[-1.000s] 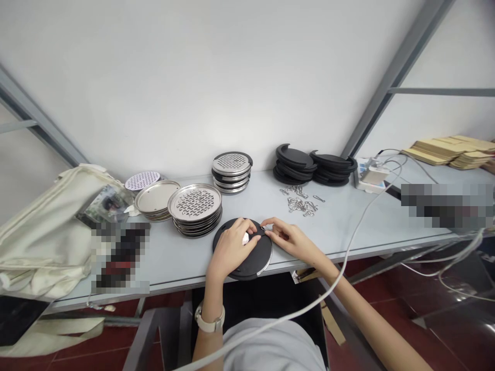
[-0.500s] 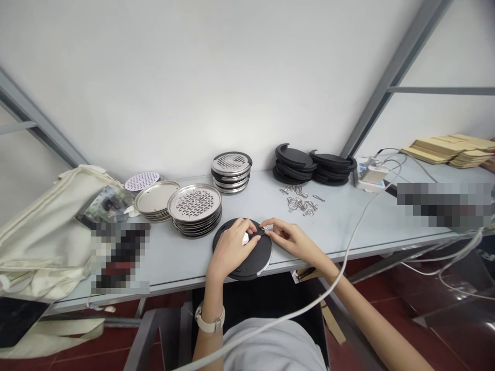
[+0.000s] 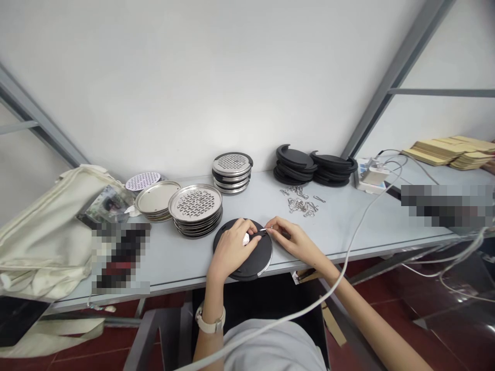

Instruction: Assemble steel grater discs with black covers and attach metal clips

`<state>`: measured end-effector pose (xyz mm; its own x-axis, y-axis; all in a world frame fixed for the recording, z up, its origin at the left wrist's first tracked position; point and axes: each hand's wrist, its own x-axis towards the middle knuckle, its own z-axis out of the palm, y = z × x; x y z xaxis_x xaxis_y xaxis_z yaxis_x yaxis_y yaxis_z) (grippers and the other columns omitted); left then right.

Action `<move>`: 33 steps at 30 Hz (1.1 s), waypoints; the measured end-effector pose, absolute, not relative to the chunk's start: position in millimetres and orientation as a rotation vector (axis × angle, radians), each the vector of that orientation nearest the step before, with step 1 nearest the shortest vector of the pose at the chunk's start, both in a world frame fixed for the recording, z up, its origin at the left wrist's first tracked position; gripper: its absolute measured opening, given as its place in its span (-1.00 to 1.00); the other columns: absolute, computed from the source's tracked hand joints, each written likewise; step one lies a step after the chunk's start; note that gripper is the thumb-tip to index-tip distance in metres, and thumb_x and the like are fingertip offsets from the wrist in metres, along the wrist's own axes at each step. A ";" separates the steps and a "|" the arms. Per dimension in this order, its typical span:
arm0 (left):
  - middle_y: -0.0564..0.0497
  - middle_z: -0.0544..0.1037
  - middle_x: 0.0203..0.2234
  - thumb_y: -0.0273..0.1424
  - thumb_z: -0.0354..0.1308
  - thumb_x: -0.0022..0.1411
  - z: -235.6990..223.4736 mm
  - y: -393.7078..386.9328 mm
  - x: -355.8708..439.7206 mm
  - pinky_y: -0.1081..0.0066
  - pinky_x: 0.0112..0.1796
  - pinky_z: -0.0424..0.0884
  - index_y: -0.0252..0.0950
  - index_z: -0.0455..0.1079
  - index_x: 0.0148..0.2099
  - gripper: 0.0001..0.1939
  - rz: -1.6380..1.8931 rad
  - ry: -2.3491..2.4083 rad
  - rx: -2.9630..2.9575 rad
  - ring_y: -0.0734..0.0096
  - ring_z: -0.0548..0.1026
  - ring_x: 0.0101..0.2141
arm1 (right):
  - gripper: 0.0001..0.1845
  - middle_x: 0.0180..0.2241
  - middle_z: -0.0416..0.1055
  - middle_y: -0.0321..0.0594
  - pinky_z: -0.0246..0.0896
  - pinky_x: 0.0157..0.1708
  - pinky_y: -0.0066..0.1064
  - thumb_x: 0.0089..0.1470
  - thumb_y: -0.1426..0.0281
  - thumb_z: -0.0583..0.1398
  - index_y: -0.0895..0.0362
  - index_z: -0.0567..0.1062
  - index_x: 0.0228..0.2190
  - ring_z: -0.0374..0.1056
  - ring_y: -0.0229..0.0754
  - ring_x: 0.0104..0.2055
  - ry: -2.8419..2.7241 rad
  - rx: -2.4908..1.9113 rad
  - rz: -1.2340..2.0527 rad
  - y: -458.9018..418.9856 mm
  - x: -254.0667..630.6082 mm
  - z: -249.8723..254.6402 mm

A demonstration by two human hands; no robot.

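Black disc beneath half-curled left hand, its grip unclear, right hand pinching slim metal piece at disc's edge

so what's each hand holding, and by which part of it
Right hand: a small metal piece, pinched by its outer end. Left hand: rests atop the black disc; whether it holds the white bit can't be told.

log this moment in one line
left hand: on black disc | right hand: pinching metal piece at disc's edge | clips: loose on table
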<state>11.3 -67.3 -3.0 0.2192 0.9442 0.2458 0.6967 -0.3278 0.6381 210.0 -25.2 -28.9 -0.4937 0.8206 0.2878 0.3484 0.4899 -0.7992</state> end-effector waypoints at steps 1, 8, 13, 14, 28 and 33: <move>0.10 0.44 -0.29 -0.35 0.09 0.24 -3.0 -67.4 11.4 0.39 -0.17 0.31 -0.19 0.32 -0.23 -0.95 0.860 1.521 2.107 0.41 0.43 -0.24 | -0.71 -0.44 0.33 -0.27 0.14 -0.36 -0.42 0.26 0.21 0.03 0.13 0.42 -0.26 0.24 -0.24 -0.40 -2.064 -0.947 0.884 -24.8 209.9 -28.4; 0.09 0.44 -0.29 -0.34 0.08 0.24 -2.7 -67.8 11.9 0.38 -0.17 0.32 -0.19 0.33 -0.23 -0.94 0.866 1.523 2.110 0.40 0.43 -0.24 | -0.74 -0.31 0.33 -0.16 0.19 -0.29 -0.36 0.24 0.25 0.06 0.11 0.48 -0.27 0.26 -0.19 -0.32 -2.067 -0.960 0.739 -22.8 210.8 -28.7; 0.09 0.45 -0.29 -0.34 0.09 0.24 -3.3 -67.3 11.6 0.38 -0.17 0.32 -0.19 0.33 -0.23 -0.94 0.864 1.529 2.112 0.40 0.43 -0.24 | -0.75 -0.33 0.36 -0.18 0.17 -0.36 -0.38 0.24 0.25 0.06 0.12 0.46 -0.26 0.24 -0.23 -0.40 -2.054 -0.971 0.797 -23.3 210.9 -29.5; 0.09 0.45 -0.29 -0.34 0.09 0.24 -3.3 -67.3 11.6 0.38 -0.17 0.32 -0.19 0.33 -0.23 -0.94 0.864 1.530 2.110 0.40 0.43 -0.24 | -0.75 -0.35 0.36 -0.19 0.17 -0.37 -0.39 0.24 0.24 0.05 0.12 0.45 -0.25 0.24 -0.23 -0.40 -2.048 -0.970 0.823 -23.2 210.7 -30.0; 0.08 0.44 -0.28 -0.35 0.08 0.24 -3.2 -67.3 11.5 0.39 -0.16 0.32 -0.19 0.33 -0.23 -0.94 0.861 1.521 2.109 0.40 0.43 -0.22 | -0.64 -0.42 0.36 -0.24 0.18 -0.36 -0.41 0.24 0.21 0.03 0.12 0.44 -0.05 0.26 -0.23 -0.39 -2.067 -0.923 0.961 -21.8 210.9 -29.0; 0.10 0.43 -0.28 -0.35 0.09 0.24 -4.4 -66.7 11.3 0.40 -0.16 0.31 -0.19 0.32 -0.22 -0.94 0.864 1.519 2.125 0.41 0.43 -0.23 | -0.67 -0.48 0.29 -0.31 0.13 -0.43 -0.45 0.22 0.22 0.06 0.11 0.43 -0.07 0.19 -0.27 -0.45 -2.102 -0.927 0.957 -23.9 210.0 -26.4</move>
